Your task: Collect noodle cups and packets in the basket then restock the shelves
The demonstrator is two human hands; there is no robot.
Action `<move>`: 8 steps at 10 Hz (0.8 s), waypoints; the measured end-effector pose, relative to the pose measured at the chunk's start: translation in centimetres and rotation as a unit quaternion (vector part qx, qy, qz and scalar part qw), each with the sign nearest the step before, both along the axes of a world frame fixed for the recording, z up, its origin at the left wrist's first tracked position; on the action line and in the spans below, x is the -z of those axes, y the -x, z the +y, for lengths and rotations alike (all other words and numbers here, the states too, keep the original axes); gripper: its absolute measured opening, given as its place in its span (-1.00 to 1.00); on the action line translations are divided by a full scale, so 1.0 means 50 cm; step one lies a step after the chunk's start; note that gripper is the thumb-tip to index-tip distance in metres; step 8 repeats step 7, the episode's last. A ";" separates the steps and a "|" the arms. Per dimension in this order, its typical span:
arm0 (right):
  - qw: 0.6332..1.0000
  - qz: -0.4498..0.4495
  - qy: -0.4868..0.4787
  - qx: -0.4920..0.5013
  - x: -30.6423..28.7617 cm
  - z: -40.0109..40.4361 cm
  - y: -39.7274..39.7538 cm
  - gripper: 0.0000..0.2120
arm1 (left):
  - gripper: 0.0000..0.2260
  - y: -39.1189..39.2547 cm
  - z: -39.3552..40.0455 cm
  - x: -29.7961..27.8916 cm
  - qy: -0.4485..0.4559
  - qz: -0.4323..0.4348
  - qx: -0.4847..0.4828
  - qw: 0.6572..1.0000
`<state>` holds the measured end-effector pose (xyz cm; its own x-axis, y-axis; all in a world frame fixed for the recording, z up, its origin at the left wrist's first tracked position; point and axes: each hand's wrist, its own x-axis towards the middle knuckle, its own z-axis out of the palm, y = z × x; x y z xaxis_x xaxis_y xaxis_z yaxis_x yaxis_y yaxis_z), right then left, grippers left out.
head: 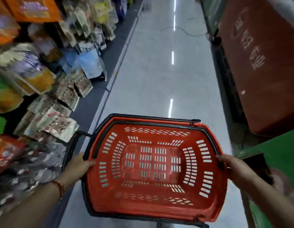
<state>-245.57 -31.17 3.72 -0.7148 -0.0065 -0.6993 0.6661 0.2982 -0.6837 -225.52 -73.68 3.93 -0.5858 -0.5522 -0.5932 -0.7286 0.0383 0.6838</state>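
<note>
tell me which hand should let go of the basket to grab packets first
Left, probably. The left hand grips the empty basket rim on the packet shelves side; the right hand faces only boxes.

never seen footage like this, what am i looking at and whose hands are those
No machine here: a person wears a wide-angle camera on the head, looking forward and down, which bends the edges. The left hand and right hand grip opposite rims of a red plastic basket; it holds nothing yet, and its dark handles are folded down. The person stands in a shop aisle with a pale floor. Shelves of blurred packets run along the left; a brown cardboard box sits to the right.
</note>
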 end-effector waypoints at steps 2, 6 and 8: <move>0.998 -0.067 -0.003 0.015 0.368 -0.040 0.184 -0.80 | -0.86 0.202 0.013 0.346 -0.016 -0.001 -0.064 0.998; 0.974 -0.123 -0.140 -0.126 0.586 -0.053 0.272 -0.70 | -0.76 0.303 0.012 0.607 0.014 -0.040 -0.055 0.998; 0.955 -0.027 -0.225 -0.192 0.531 -0.109 0.271 -0.77 | -0.92 0.258 0.022 0.535 0.068 -0.043 -0.097 0.992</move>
